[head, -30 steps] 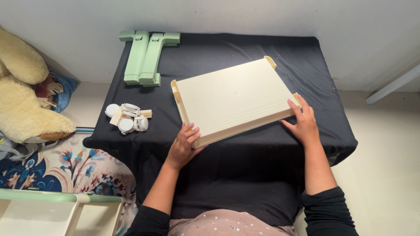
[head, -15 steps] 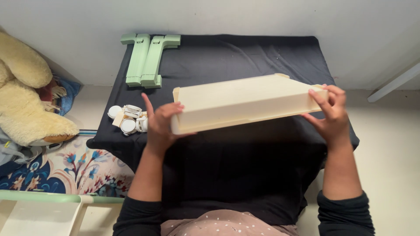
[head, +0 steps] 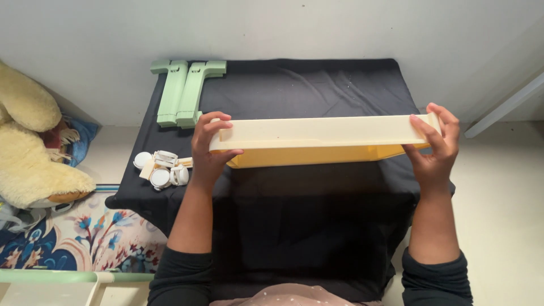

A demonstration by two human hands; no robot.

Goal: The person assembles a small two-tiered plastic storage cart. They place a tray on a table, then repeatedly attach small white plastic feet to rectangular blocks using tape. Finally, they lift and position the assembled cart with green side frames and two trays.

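Note:
I hold a cream plastic tray [head: 317,133] lifted off the black cloth [head: 317,90] and tilted on edge, so its long side wall faces me and its yellowish underside shows below. My left hand [head: 209,147] grips the tray's left end, thumb in front and fingers over the top. My right hand [head: 436,147] grips the right end in the same way. Both forearms in dark sleeves reach up from the bottom of the view.
Two pale green T-shaped plastic legs [head: 184,90] lie at the cloth's far left corner. A cluster of white caster wheels [head: 161,170] sits at the cloth's left edge. A yellow plush toy [head: 28,147] lies on the left, a floral mat [head: 73,238] below it.
The tray lay flat on the cloth with my hands at its near edge. Both hands have since lifted it and tipped it up on edge towards me.

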